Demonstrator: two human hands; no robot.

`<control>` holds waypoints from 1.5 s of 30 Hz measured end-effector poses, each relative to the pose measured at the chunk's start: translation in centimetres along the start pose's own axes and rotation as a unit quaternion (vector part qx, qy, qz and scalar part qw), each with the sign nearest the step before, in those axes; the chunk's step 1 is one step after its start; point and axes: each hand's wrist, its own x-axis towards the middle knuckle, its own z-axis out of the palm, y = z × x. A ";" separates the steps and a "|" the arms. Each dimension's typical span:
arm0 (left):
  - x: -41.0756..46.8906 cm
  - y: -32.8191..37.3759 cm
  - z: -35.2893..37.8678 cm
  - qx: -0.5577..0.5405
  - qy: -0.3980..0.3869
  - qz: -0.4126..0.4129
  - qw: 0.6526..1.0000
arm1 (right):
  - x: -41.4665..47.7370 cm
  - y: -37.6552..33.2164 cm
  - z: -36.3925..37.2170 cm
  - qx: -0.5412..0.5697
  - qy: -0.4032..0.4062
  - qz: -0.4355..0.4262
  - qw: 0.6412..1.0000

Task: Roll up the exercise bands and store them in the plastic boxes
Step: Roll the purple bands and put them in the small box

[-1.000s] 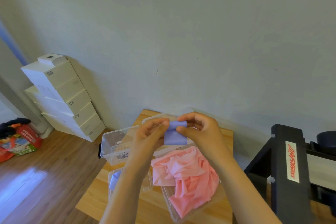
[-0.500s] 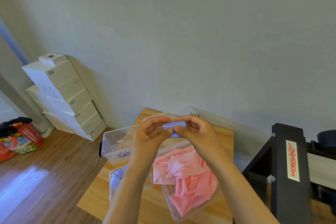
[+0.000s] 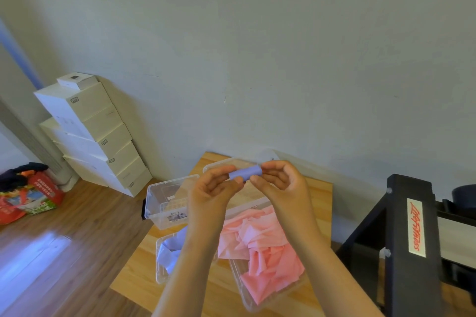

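A: We face a plain, pale grey-green wall [image 3: 257, 46] with a few faint marks on it.
B: Below it we see a wooden plank floor [image 3: 85, 234], with a bluish sheen of light [image 3: 31, 257] at the left.
A: We make out a stack of white cardboard boxes [image 3: 95, 136] set against the wall, and near it a red printed bag [image 3: 38, 195] on the floor, dark cloth heaped on top.
B: A light wooden table [image 3: 319, 201] stands against the wall, and on our right we find a black frame [image 3: 401, 278] bearing a cream label with red lettering
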 end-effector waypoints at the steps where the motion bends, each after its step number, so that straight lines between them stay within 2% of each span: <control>1: -0.1 -0.1 0.1 -0.004 0.009 0.001 1.000 | 0.0 0.1 0.1 0.007 0.008 -0.001 1.000; 9: -0.6 -0.7 2.1 -0.036 0.090 0.023 0.995 | 0.1 0.6 0.7 0.022 0.064 -0.029 0.997; 17: -0.2 -1.2 3.1 -0.026 0.099 0.035 0.994 | 0.8 1.1 0.0 0.017 0.077 -0.035 0.996; 28: 1.4 -2.4 1.6 0.026 0.083 0.024 0.996 | 3.2 2.2 -0.6 0.077 -0.029 0.112 0.990; 35: 2.7 -4.2 -1.0 0.055 0.127 0.016 0.990 | 5.3 5.3 0.7 0.040 -0.099 0.188 0.976; 37: 3.0 -4.7 -2.1 0.052 0.145 0.000 0.988 | 5.7 6.3 1.6 0.031 -0.116 0.198 0.973; 41: 4.3 -6.1 -5.6 0.006 0.156 -0.085 0.984 | 6.6 9.1 4.4 0.004 -0.136 0.204 0.970; 45: 6.9 -7.6 -9.9 -0.013 0.173 -0.110 0.979 | 7.8 12.6 8.6 -0.022 -0.135 0.216 0.967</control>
